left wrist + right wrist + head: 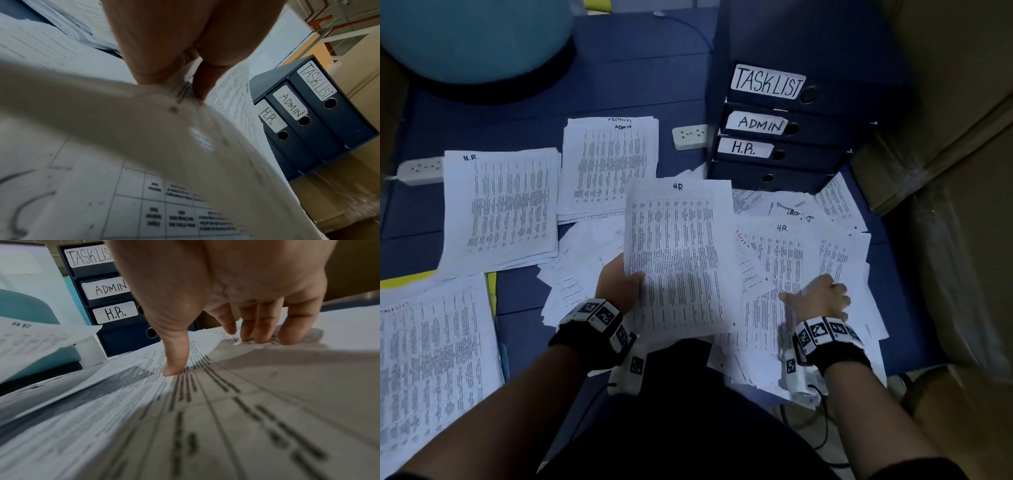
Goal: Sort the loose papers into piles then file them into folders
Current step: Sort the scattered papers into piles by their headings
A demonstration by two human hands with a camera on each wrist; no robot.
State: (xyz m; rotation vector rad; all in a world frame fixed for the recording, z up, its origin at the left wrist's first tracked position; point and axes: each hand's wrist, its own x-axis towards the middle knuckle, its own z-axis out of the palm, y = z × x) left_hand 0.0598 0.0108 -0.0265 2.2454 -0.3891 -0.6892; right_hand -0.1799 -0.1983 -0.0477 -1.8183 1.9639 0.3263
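Left hand [619, 284] pinches the near-left edge of a printed sheet marked "HR" [681, 260], thumb on top, fingers under; the sheet is lifted off the floor and tilts up toward the far side. The left wrist view shows the paper creased between thumb and fingers [144, 48].

Right hand [822, 296] rests on the loose heap of papers [825, 246] at near right — thumb out to the left, fingertips [261, 331] pressing down on a second sheet headed "HR" [777, 270]. Fingers bent at the knuckles, not wrapped round anything.

Sorted piles on the blue floor [640, 68]:
- H.R pile [503, 209], left of centre, squared up.
- ADMIN pile [609, 164], just right of it and farther away.
- A third pile [431, 359] at near left, red heading partly legible, lying over something yellow [491, 287].

More unsorted sheets spread beneath the held page, reaching to the foot of the folders.

Four dark blue folders [784, 130] lie stacked flat at far right, spines facing the person — top to bottom TASKLIST [768, 82], ADMIN [758, 124], H.R. [744, 148], the lowest with no label showing.

Two white power strips: one [690, 137] just left of the folder stack, one [419, 169] at the far-left edge of the H.R pile. A large teal ball [472, 37] at far left. Cardboard boxes [955, 154] along the right.
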